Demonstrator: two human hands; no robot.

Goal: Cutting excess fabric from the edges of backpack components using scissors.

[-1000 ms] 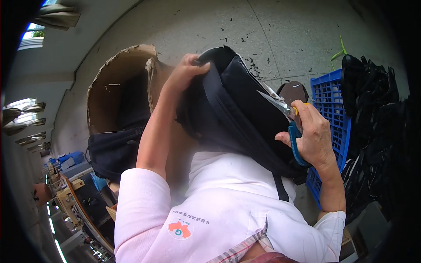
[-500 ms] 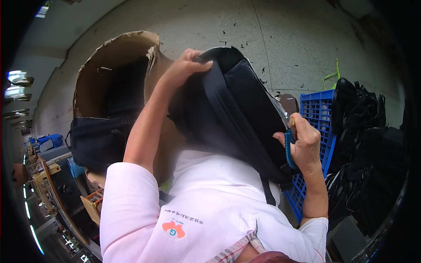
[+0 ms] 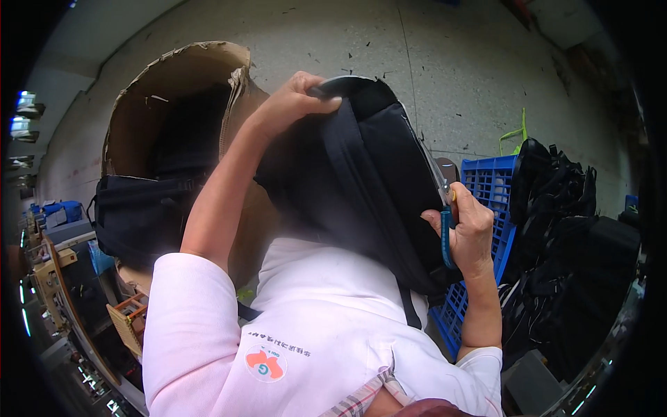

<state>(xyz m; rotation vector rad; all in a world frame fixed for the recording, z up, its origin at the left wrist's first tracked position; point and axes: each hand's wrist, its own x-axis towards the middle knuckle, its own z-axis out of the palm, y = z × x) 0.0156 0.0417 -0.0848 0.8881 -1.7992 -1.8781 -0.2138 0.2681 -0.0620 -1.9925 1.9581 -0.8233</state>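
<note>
A black fabric bag [image 3: 375, 174] with a wide strap lies tilted across my lap and front. My left hand [image 3: 300, 103] grips its far upper edge, thumb on top and fingers curled under the pale-lined rim. Over on the right, my right hand [image 3: 474, 226] is closed around scissors [image 3: 446, 240] with teal handles and a yellow spot near the pivot. Their blades lie along the bag's right edge, by a pale trim. Whether the blades are parted is hard to make out.
To the left stands a torn-rimmed cardboard box [image 3: 114, 132] with dark goods inside and another black bag [image 3: 142, 215] against its near side. A blue plastic crate [image 3: 511, 233] is at my right, beside a heap of black bags [image 3: 563, 257]. Dark scraps dot the grey floor [image 3: 361, 35].
The whole view has shifted, so most things sit a little farther left. Both hands keep their holds on the bag and the scissors, with the blades still along the edge.
</note>
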